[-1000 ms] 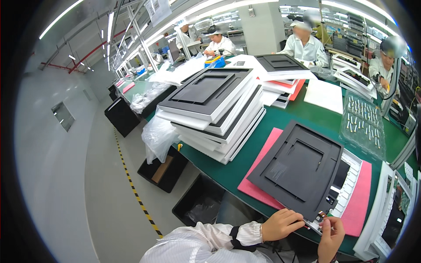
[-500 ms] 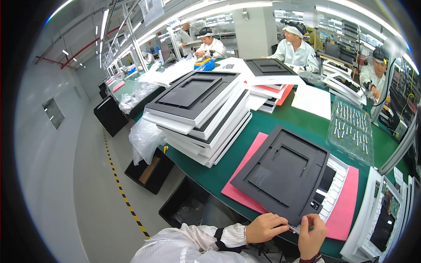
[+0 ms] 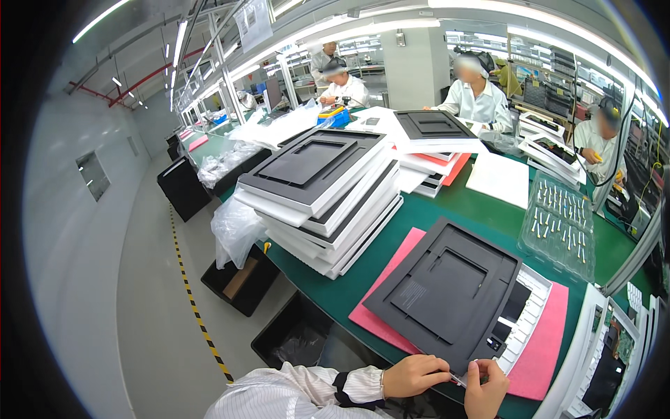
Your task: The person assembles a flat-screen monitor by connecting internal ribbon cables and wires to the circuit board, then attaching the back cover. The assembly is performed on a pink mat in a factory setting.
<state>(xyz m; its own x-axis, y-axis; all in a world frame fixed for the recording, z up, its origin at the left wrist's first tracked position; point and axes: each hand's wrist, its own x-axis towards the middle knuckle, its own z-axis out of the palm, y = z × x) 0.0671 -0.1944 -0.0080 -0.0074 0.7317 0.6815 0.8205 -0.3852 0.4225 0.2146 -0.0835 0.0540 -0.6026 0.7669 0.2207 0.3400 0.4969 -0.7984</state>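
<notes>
A large black plastic panel (image 3: 447,290) with a raised rectangular outline lies tilted over a white ribbed frame (image 3: 534,300), which shows along its right side. Both rest on a pink foam sheet (image 3: 541,356). At the panel's near corner, my left hand (image 3: 415,377) has its thumb and fingers pinched on the edge. Close beside it, my right hand (image 3: 486,387) is closed, thumb against curled fingers, at the same corner. Whatever the right fingertips pinch is too small to make out.
Stacked white-and-black panels (image 3: 321,202) stand left on the green table (image 3: 377,237). A clear tray (image 3: 558,216) of small cables lies at right, above an opened white unit (image 3: 604,356). Black bins (image 3: 241,279) sit on the floor. Several co-workers work across the table.
The view has shifted slightly, so the scene sits a little lower. Both hands stay at the panel's near corner, the right one's fingers now curled closer to the edge.
</notes>
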